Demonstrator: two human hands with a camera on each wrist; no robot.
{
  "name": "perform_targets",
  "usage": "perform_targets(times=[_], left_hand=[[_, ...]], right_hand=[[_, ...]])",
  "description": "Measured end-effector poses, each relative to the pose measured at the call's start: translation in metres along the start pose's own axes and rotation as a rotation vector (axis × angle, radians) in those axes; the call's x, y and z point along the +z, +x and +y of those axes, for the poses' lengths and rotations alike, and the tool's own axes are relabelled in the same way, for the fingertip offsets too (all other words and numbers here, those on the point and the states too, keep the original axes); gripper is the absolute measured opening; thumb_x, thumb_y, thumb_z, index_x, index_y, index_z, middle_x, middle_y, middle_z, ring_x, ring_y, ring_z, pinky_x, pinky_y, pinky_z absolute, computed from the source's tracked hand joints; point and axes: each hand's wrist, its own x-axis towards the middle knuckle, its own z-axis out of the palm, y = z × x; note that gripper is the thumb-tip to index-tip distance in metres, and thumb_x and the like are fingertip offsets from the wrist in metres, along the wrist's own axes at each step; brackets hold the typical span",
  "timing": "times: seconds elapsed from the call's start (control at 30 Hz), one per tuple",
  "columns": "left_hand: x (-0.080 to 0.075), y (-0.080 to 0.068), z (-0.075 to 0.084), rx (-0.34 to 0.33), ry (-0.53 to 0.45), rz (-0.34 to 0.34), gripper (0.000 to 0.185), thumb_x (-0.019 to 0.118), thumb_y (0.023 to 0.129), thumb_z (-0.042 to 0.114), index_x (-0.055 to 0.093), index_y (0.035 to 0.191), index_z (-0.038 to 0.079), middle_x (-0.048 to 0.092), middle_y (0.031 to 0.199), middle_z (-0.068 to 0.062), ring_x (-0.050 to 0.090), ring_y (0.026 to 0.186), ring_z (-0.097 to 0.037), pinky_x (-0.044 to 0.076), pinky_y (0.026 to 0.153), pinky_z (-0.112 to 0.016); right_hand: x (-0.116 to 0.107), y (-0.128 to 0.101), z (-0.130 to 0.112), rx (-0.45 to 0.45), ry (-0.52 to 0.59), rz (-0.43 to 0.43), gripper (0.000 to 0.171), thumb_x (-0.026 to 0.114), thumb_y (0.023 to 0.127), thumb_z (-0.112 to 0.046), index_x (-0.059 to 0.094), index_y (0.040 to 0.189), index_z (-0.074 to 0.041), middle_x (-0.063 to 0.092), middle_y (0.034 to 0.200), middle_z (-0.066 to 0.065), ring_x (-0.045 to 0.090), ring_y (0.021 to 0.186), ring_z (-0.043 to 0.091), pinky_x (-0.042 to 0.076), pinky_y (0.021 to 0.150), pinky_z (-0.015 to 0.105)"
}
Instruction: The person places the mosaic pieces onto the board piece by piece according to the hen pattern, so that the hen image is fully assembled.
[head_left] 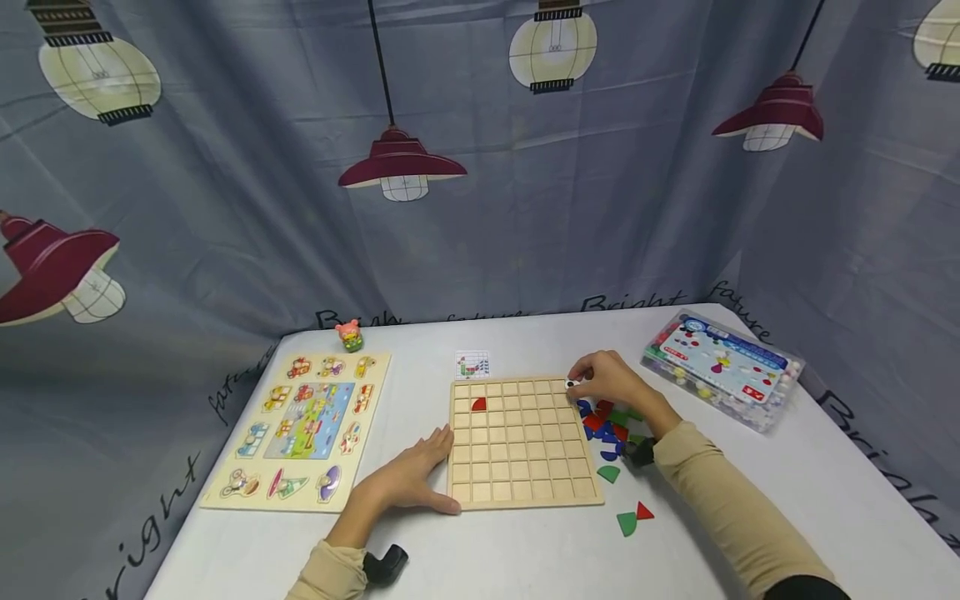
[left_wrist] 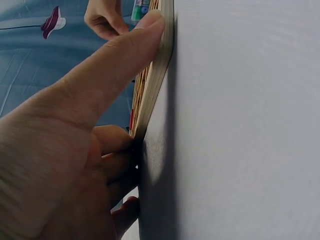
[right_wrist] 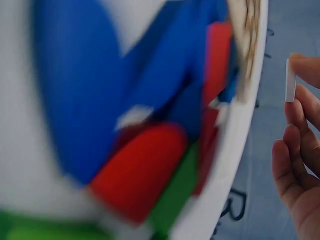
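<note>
A wooden grid board (head_left: 522, 442) lies on the table, with one red quarter-round piece (head_left: 479, 404) in a cell near its upper left. My left hand (head_left: 411, 473) rests at the board's left side, thumb along the lower left corner; in the left wrist view the thumb (left_wrist: 107, 75) touches the board's edge (left_wrist: 159, 70). Over the board's upper right corner, my right hand (head_left: 609, 380) pinches a small white tile (right_wrist: 290, 81) with a black mark between thumb and fingers. A pile of blue, red and green pieces (head_left: 600, 423) lies beside the board, under the right wrist.
A clear plastic case (head_left: 720, 367) with a printed sheet stands at the back right. Behind the board lies a small pattern card (head_left: 472, 364). A picture puzzle board (head_left: 300, 429) and a pink-headed figurine (head_left: 349, 335) are on the left. Green (head_left: 627, 523) and red (head_left: 644, 511) pieces lie front right.
</note>
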Motion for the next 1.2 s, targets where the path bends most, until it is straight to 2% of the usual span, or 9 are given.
perform_targets(times=[0.27,0.47,0.8,1.2], left_hand=[[0.003,0.001,-0.004,0.005,0.01,0.011,0.119,0.079,0.068,0.06,0.021,0.154,0.003,0.015,0.163,-0.014,0.018,0.151,-0.035,0.021,0.122,-0.054],[0.005,0.0,-0.004,-0.003,0.001,-0.002,0.119,0.08,0.069,0.058,0.019,0.154,0.002,0.014,0.163,-0.015,0.015,0.151,-0.035,0.019,0.123,-0.053],[0.002,0.0,-0.003,0.004,-0.005,-0.008,0.118,0.079,0.07,0.058,0.019,0.154,0.001,0.013,0.163,-0.016,0.013,0.152,-0.032,0.016,0.125,-0.05],[0.002,0.002,-0.003,0.009,0.003,-0.015,0.118,0.08,0.07,0.055,0.019,0.153,-0.001,0.013,0.163,-0.018,0.013,0.152,-0.033,0.015,0.125,-0.05]], right_hand=[[0.009,0.009,-0.031,-0.074,0.025,0.007,0.017,0.08,0.078,-0.025,0.076,0.09,-0.014,0.073,0.089,-0.001,0.06,0.083,0.015,0.054,0.072,0.03],[0.021,0.016,-0.056,-0.126,0.04,-0.044,0.017,0.08,0.078,-0.024,0.076,0.092,-0.014,0.073,0.091,-0.002,0.061,0.085,0.013,0.055,0.076,0.031],[0.043,0.034,-0.095,-0.2,0.055,-0.112,0.013,0.081,0.078,-0.022,0.076,0.089,-0.016,0.073,0.09,-0.004,0.059,0.083,0.012,0.052,0.073,0.028],[0.055,0.043,-0.113,-0.271,0.038,-0.145,0.014,0.081,0.077,-0.023,0.077,0.088,-0.014,0.074,0.088,-0.002,0.059,0.076,0.008,0.051,0.065,0.022]])
